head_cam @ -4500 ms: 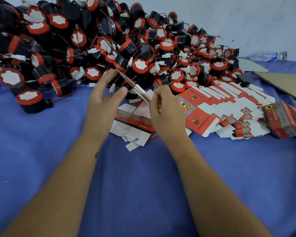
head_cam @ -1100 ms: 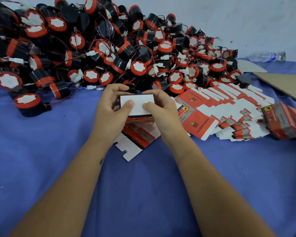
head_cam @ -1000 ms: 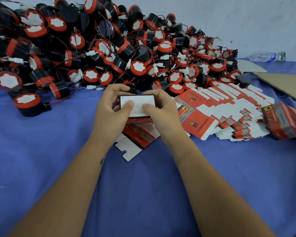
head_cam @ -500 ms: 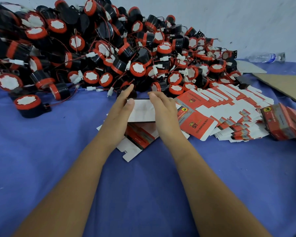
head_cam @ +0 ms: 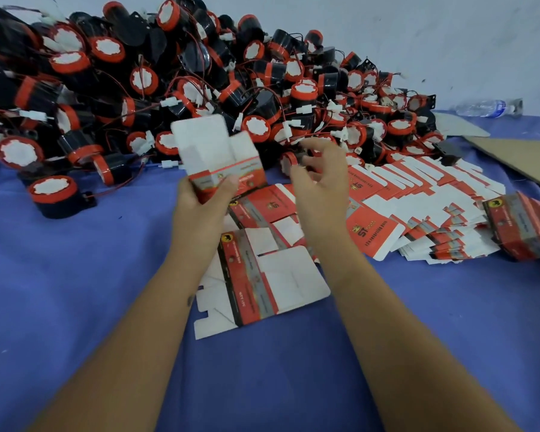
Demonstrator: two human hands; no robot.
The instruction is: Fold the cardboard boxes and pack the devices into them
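Nearest me, one flat carton blank (head_cam: 262, 285) lies printed side up on the blue desk (head_cam: 75, 275), between the two forearms, handy as the next one to fold. Above it my left hand (head_cam: 200, 204) grips the erected box (head_cam: 219, 157) by its lower end, fingers (head_cam: 229, 183) and thumb clamped on the red printed wall, open flaps turned up and away, I judge so a device can drop straight in. My right hand (head_cam: 320, 179) hovers just beside the box, fingers loosely curled and apart, holding nothing I can make out; blur hides the fingertips. To its right the fanned stack of blanks (head_cam: 418, 207) sits within reach. Beyond, the heap of black-and-red devices (head_cam: 200, 82) with trailing wires banks against the wall, close enough to pick from without leaning.
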